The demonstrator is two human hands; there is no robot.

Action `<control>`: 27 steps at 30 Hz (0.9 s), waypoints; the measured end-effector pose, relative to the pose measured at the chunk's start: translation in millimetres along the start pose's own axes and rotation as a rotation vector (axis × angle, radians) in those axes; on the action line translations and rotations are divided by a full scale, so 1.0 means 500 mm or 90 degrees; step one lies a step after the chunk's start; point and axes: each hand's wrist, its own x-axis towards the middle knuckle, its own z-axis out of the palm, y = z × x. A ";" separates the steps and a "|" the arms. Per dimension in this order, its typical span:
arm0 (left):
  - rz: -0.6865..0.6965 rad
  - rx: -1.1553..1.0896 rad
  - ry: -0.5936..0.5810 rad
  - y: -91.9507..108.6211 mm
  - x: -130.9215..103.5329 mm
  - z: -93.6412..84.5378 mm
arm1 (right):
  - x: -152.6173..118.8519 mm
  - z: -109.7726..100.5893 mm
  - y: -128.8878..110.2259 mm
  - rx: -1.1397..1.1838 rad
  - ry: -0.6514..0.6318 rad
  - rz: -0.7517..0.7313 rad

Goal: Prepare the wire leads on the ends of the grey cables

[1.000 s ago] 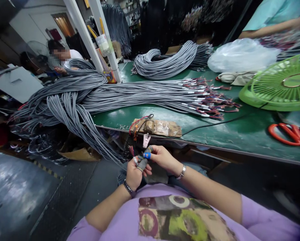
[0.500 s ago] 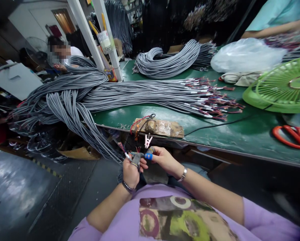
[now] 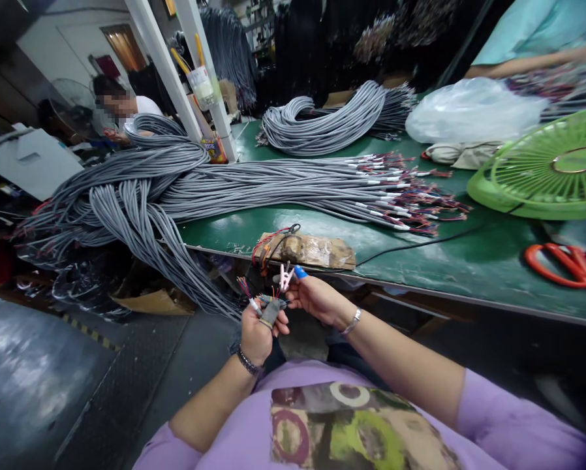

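My left hand [image 3: 258, 334] is closed around the end of a grey cable with a white sleeve [image 3: 254, 305]. Thin coloured wires [image 3: 244, 285] fan out from its tip. A worn grey cover wraps that hand's thumb, and more fine wires stick up beside it. Just to the right is my right hand [image 3: 320, 299], its blue-capped digit raised apart from the other loosely bent fingers. Those fingertips are close to the wires; I see nothing held in them. A pale pink clothespin [image 3: 286, 278] stands at the bench edge, beside the blue cap.
A wooden block [image 3: 317, 251] with cords sits at the edge of the green bench [image 3: 215, 236]. Behind it lie grey cables [image 3: 273, 186] with stripped ends. Red-handled scissors [image 3: 562, 264] and a green fan [image 3: 552, 166] are at right. Two people are farther back.
My right hand has come away from my left thumb, and its blue-capped digit has swung up beside the clothespin. My left hand keeps its grip on the cable, turned slightly.
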 end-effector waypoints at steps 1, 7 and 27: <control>0.001 0.001 -0.013 0.002 0.003 0.002 | 0.006 0.004 -0.002 -0.015 -0.011 -0.012; -0.005 -0.003 -0.059 0.008 0.018 0.006 | 0.017 0.018 0.010 -0.191 0.094 -0.203; -0.041 -0.001 -0.094 0.008 0.017 0.002 | 0.018 0.029 0.008 0.090 0.019 -0.061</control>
